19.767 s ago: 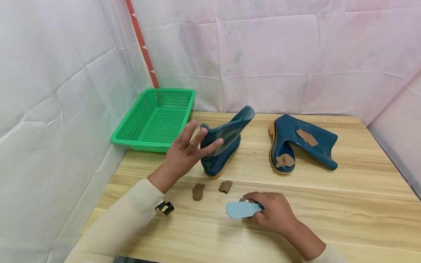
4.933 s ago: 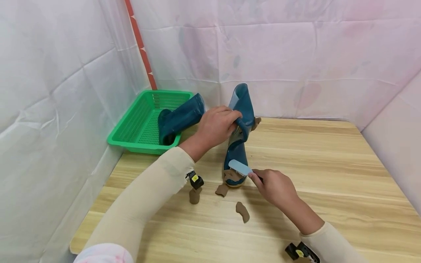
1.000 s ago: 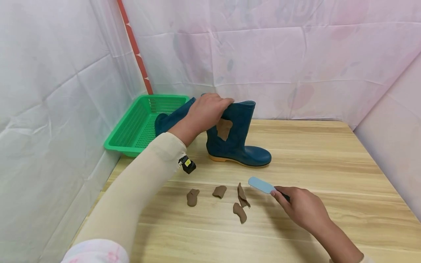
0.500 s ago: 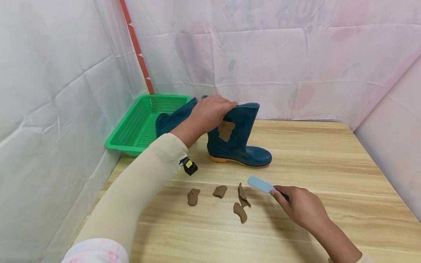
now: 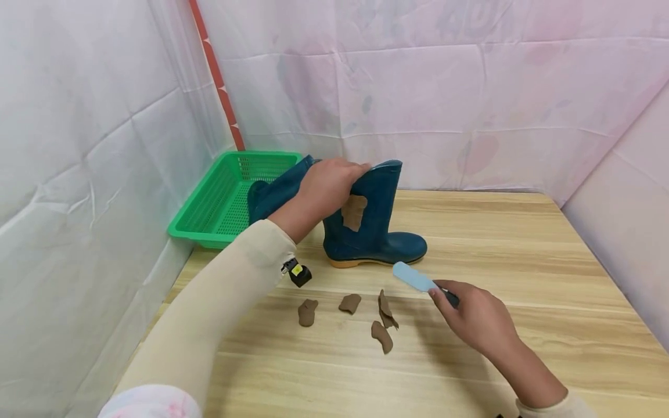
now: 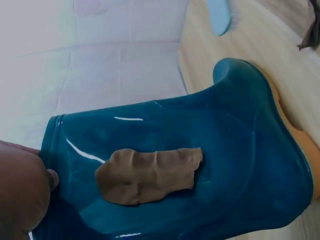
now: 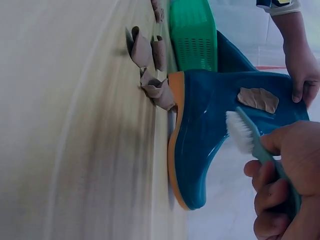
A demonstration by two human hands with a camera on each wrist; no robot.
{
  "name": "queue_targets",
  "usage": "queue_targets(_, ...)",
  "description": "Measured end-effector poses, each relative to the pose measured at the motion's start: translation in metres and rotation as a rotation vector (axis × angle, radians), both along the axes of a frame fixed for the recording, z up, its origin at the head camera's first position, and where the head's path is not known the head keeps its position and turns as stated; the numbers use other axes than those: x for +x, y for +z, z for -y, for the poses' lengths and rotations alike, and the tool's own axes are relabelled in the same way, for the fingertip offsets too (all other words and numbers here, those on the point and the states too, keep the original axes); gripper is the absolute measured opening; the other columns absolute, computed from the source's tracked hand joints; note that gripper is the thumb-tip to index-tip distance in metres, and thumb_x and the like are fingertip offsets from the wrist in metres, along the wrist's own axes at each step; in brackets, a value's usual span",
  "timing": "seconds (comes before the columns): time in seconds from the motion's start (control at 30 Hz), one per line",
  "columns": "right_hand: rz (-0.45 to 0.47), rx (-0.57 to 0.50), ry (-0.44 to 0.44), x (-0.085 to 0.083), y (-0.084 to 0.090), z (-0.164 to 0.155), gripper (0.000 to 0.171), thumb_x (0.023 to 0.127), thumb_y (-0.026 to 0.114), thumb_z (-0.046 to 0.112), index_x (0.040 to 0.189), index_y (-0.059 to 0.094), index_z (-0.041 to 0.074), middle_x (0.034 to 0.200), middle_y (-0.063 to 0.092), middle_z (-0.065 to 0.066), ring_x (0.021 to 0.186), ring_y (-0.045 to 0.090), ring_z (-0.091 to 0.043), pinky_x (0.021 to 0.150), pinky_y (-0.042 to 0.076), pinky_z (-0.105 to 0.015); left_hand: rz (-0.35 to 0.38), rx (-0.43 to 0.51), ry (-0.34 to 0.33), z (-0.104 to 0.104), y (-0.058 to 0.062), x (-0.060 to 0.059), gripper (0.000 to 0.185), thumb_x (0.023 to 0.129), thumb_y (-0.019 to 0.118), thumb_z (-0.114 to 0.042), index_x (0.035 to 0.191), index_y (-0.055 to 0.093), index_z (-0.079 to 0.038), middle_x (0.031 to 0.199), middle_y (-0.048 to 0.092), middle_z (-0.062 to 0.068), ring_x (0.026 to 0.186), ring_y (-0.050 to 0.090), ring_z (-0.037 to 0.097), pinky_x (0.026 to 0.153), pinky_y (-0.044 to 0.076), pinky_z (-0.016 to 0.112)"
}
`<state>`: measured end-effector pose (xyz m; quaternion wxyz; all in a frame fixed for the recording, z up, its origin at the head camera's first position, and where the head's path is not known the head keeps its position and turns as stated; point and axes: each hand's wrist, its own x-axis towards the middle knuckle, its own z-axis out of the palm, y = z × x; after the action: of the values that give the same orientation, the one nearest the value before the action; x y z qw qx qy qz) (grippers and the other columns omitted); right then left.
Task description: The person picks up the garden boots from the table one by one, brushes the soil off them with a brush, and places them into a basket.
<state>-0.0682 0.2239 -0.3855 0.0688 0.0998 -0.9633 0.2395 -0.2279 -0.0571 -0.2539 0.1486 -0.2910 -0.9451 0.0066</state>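
A teal rubber boot [image 5: 373,232] stands on the table with its toe to the right. My left hand [image 5: 330,184] grips the rim of its shaft; in the left wrist view the thumb shows at the top edge. A brown clay-like patch [image 6: 147,175] clings to the shaft. My right hand [image 5: 478,316] holds a scrub brush [image 5: 415,277] by its handle, with its pale blue back up. White bristles [image 7: 239,132] show in the right wrist view. The brush is just in front of the toe, apart from the patch.
Several loose brown pieces [image 5: 381,337] lie on the table [image 5: 522,249] in front of the boot. At the back left stands a green basket [image 5: 209,239], with a second teal boot [image 5: 277,188] leaning in it, partly behind my left arm. White cloth walls [image 5: 418,87] enclose the table.
One boot has gone into the basket, and the other has come to the middle. Its toe patch is off and on the table. In the last half second the brush has risen slightly towards the boot.
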Motion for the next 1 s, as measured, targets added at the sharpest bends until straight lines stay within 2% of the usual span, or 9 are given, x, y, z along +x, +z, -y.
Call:
queue_targets(0.1, -0.042, -0.017, 0.015, -0.009, 0.005, 0.005, 0.034, 0.103, 0.063, 0.035, 0.122, 0.075, 0.009, 0.058, 0.048, 0.008, 0.046, 0.038, -0.011, 0.043, 0.030, -0.030, -0.029, 0.020, -0.045, 0.001, -0.003, 0.001, 0.049, 0.106, 0.054, -0.002, 0.150, 0.056, -0.022, 0.126, 0.071, 0.000, 0.109, 0.067, 0.021, 0.086, 0.057, 0.035)
queue_targets(0.17, -0.095, -0.021, 0.047, -0.016, 0.009, 0.010, 0.030, 0.101, 0.067, 0.029, 0.120, 0.075, 0.007, 0.065, 0.056, 0.005, 0.048, 0.041, -0.011, 0.044, 0.033, -0.030, -0.042, 0.028, -0.068, 0.001, -0.004, 0.002, 0.047, 0.106, 0.053, -0.002, 0.149, 0.057, -0.020, 0.126, 0.071, 0.001, 0.110, 0.067, 0.021, 0.088, 0.057, 0.035)
queue_targets(0.27, -0.197, -0.015, 0.119, -0.030, 0.015, 0.020, 0.027, 0.099, 0.070, 0.023, 0.118, 0.074, 0.004, 0.081, 0.066, -0.001, 0.055, 0.046, -0.010, 0.048, 0.038, -0.030, -0.045, 0.035, -0.069, 0.001, -0.006, 0.002, 0.045, 0.106, 0.053, -0.004, 0.148, 0.057, -0.018, 0.129, 0.070, 0.001, 0.114, 0.066, 0.021, 0.095, 0.055, 0.035)
queue_targets(0.4, -0.311, 0.000, 0.205, -0.051, 0.024, 0.033, 0.031, 0.100, 0.069, 0.019, 0.124, 0.070, -0.001, 0.089, 0.067, -0.007, 0.064, 0.049, -0.015, 0.053, 0.040, -0.032, -0.061, 0.053, -0.070, 0.002, -0.008, 0.002, 0.043, 0.106, 0.055, -0.006, 0.147, 0.058, -0.017, 0.130, 0.069, 0.001, 0.116, 0.065, 0.020, 0.099, 0.053, 0.035)
queue_targets(0.57, -0.432, 0.020, 0.218, -0.074, 0.034, 0.046, 0.037, 0.100, 0.069, 0.018, 0.131, 0.065, -0.003, 0.092, 0.067, -0.012, 0.070, 0.056, -0.022, 0.053, 0.044, -0.037, -0.099, 0.068, -0.109, 0.004, -0.009, 0.000, 0.042, 0.104, 0.059, -0.007, 0.145, 0.060, -0.013, 0.129, 0.070, 0.003, 0.114, 0.067, 0.022, 0.098, 0.054, 0.036)
queue_targets(0.77, -0.460, 0.044, 0.197, -0.091, 0.041, 0.060, 0.041, 0.101, 0.068, 0.019, 0.134, 0.062, -0.004, 0.094, 0.067, -0.016, 0.064, 0.058, -0.024, 0.049, 0.047, -0.039, -0.080, 0.061, -0.099, 0.004, -0.008, -0.001, 0.045, 0.102, 0.064, -0.008, 0.147, 0.058, -0.013, 0.132, 0.069, 0.003, 0.117, 0.066, 0.022, 0.101, 0.052, 0.036)
queue_targets(1.0, -0.487, 0.090, 0.230, -0.095, 0.037, 0.065, 0.042, 0.100, 0.068, 0.019, 0.132, 0.063, -0.008, 0.088, 0.064, -0.017, 0.051, 0.049, -0.020, 0.043, 0.042, -0.035, -0.083, 0.064, -0.118, 0.004, -0.007, 0.000, 0.043, 0.104, 0.060, -0.007, 0.146, 0.059, -0.014, 0.131, 0.069, 0.003, 0.117, 0.065, 0.021, 0.100, 0.052, 0.035)
